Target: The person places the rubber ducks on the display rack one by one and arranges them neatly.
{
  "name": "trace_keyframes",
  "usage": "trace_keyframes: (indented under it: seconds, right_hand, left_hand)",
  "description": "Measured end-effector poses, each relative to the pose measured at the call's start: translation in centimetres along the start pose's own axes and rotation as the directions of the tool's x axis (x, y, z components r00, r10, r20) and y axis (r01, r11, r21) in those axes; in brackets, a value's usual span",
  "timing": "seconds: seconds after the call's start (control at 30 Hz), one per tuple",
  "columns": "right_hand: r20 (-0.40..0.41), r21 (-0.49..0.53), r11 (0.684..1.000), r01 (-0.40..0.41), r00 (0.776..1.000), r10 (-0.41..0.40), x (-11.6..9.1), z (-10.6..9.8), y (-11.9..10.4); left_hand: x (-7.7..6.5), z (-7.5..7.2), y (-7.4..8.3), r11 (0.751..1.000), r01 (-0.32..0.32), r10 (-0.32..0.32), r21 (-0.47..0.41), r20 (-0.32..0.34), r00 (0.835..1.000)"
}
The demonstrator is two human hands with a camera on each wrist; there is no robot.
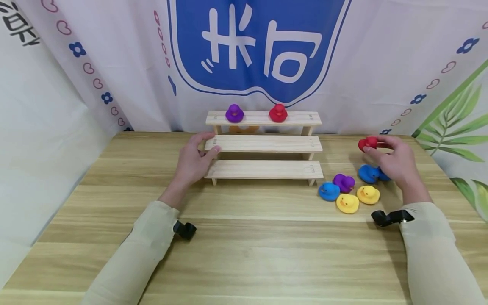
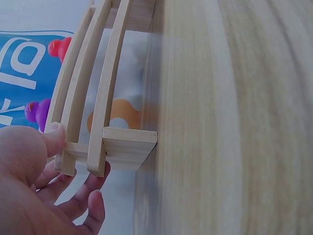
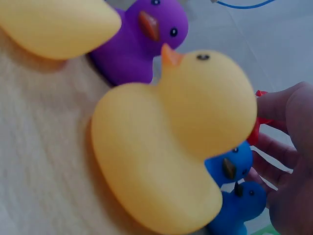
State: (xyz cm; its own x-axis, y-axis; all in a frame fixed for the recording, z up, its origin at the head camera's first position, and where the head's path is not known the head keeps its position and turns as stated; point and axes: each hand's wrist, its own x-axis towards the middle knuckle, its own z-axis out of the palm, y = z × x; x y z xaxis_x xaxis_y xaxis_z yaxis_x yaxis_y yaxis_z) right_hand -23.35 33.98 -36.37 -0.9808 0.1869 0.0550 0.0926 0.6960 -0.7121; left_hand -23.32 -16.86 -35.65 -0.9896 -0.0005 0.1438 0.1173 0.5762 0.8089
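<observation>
A three-step wooden display stand (image 1: 263,144) stands at the back of the table. On its top step sit a purple rubber duck (image 1: 234,113) and a red rubber duck (image 1: 278,113). My left hand (image 1: 193,159) grips the left end of the middle step, thumb on top; its fingers reach around the board ends in the left wrist view. To the right, my right hand (image 1: 398,159) pinches another red rubber duck (image 1: 367,144) between thumb and fingers. Just below it are two blue rubber ducks (image 1: 369,173), one partly hidden by the hand.
Nearer the stand on the table are a purple duck (image 1: 344,183), a blue duck (image 1: 329,191) and two yellow ducks (image 1: 347,203). One yellow duck (image 3: 151,147) fills much of the right wrist view. A printed cloth (image 1: 137,63) hangs behind the table.
</observation>
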Motion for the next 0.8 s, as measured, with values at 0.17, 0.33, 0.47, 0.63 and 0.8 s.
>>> trace_keyframes:
  seconds: [0.17, 0.33, 0.47, 0.63, 0.8]
  right_hand:
    - [-0.008, 0.006, 0.999, 0.047, 0.999, -0.047, -0.2, 0.3, -1.4]
    - [-0.006, 0.022, 0.997, 0.078, 0.997, -0.078, -0.5, 0.6, -2.7]
    - [-0.010, 0.026, 0.994, 0.102, 0.995, -0.102, -0.7, 0.8, -3.6]
    - [-0.027, 0.040, 0.991, 0.128, 0.992, -0.127, -0.7, 1.1, -4.8]
    - [-0.023, 0.061, 0.986, 0.158, 0.987, -0.157, -0.6, 1.6, -5.8]
  left_hand:
    - [0.0, 0.0, 0.0, 1.000, 0.005, -0.005, 0.003, -0.002, 1.000]
    - [0.0, 0.0, 0.0, 1.000, -0.001, 0.001, 0.019, -0.006, 1.000]
    - [0.0, 0.0, 0.0, 0.999, -0.013, 0.014, 0.032, -0.011, 1.000]
    - [0.0, 0.0, 0.0, 0.999, -0.016, 0.017, 0.036, -0.013, 1.000]
    - [0.0, 0.0, 0.0, 0.999, -0.020, 0.020, 0.038, -0.015, 1.000]
